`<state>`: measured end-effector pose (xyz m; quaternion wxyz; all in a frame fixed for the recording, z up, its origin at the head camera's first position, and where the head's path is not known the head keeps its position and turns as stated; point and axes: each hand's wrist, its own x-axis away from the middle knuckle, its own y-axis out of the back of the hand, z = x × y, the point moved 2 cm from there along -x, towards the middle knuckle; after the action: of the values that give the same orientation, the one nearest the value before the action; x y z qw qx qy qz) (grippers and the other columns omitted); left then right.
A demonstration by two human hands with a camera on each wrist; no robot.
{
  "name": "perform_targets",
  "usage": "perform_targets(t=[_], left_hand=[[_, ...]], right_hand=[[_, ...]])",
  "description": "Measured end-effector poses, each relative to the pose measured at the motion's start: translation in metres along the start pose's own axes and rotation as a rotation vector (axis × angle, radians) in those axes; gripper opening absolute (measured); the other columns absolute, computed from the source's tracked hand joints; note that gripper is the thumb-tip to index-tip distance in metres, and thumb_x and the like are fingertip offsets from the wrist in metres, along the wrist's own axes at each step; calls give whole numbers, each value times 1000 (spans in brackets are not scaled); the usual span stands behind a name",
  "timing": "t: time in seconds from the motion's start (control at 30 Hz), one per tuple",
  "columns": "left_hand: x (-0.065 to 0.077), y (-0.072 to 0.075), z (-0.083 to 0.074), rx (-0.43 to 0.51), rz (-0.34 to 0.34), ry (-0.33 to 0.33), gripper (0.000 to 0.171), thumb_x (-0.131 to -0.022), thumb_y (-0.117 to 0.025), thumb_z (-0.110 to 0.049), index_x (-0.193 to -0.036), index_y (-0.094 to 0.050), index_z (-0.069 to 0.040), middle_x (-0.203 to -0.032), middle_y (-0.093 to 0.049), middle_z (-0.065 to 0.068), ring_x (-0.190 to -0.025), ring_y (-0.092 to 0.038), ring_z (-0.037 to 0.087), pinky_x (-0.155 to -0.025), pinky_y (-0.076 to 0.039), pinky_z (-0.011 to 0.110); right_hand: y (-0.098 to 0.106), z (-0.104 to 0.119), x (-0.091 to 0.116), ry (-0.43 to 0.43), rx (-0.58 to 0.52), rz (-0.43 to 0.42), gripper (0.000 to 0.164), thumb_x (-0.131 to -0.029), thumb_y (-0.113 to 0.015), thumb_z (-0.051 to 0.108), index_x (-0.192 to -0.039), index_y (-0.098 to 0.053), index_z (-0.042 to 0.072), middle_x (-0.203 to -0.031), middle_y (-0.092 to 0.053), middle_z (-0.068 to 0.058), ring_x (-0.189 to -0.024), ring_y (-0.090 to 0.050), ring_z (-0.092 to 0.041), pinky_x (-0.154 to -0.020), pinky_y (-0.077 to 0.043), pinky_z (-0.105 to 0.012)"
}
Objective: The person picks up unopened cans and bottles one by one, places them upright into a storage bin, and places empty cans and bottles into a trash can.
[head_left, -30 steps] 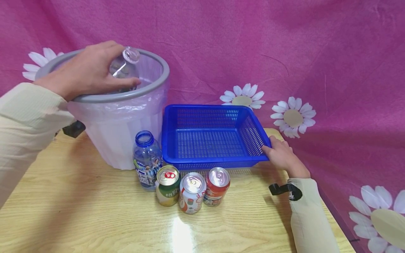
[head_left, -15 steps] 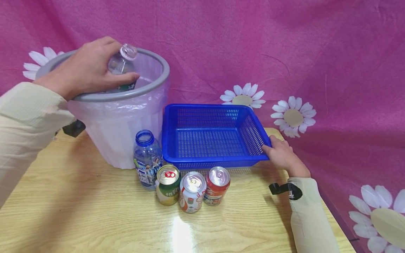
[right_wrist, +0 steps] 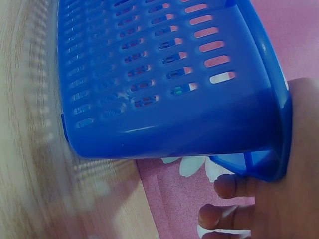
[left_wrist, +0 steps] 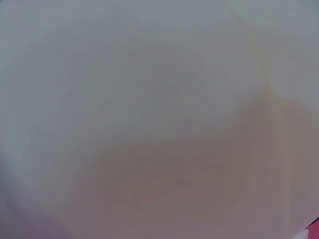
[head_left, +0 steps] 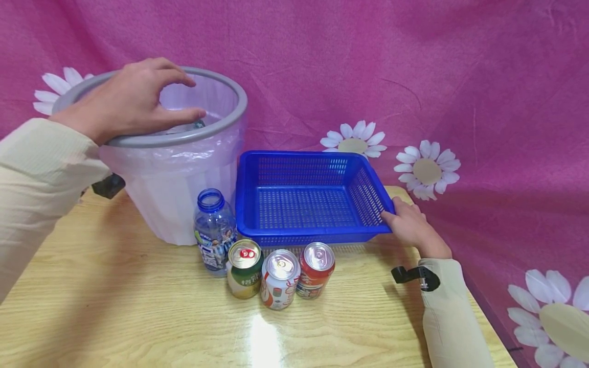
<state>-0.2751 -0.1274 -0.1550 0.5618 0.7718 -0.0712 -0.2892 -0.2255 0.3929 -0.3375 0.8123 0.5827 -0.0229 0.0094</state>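
My left hand point(head_left: 133, 99) reaches over the grey rim of the lined bin point(head_left: 170, 199), thumb and fingers spread apart with nothing between them. A bit of a clear plastic bottle point(head_left: 199, 124) with a dark green label shows below the thumb, inside the bin; the rest of it is hidden. The left wrist view is a pale blur. On the right, my right hand point(head_left: 409, 225) grips the near right corner of the blue plastic basket point(head_left: 299, 236). In the right wrist view the fingers point(right_wrist: 219, 216) lie under the basket's rim.
A blue-tinted bottle point(head_left: 214, 240) without a cap stands in front of the bin. Beside it are a green can point(head_left: 245, 276), a white can point(head_left: 279, 286) and a red can point(head_left: 315, 276), all upright on the wooden table point(head_left: 161, 317). A pink cloth point(head_left: 294, 76) hangs behind.
My left hand has let go of the clear bottle, which has dropped down into the bin. The right hand keeps its hold on the basket and has not moved.
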Motion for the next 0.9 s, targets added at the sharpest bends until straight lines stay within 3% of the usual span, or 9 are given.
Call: perform_targets(t=[0.2,0.6,0.9], left_hand=[[1,0,0,-2,6,8,67,-87,-62,-55,-136,-54,-10,-148,-44,22,-138,-37,46,-114,-26,67],[3,0,0,-9,5,16,66,-88,-62,-54,-137,-53,-10,-148,-43,22,-138,-38,46,-111,-31,67],[4,0,-1,-60,-14,-37,64,-88,-63,-50,-133,-55,-6,-140,-50,24,-131,-43,45,-108,-36,65]], right_hand=[[0,-2,-1,19,19,-33,32,-98,-40,35,-107,-50,5,-99,-59,-18,-105,-47,-39,-80,-37,-52],[0,-1,0,8,13,-13,36,-99,-39,37,-112,-48,5,-102,-59,-19,-108,-46,-40,-84,-36,-54],[-2,0,-3,5,11,-2,37,-99,-38,37,-114,-47,4,-104,-58,-20,-108,-44,-40,-85,-35,-55]])
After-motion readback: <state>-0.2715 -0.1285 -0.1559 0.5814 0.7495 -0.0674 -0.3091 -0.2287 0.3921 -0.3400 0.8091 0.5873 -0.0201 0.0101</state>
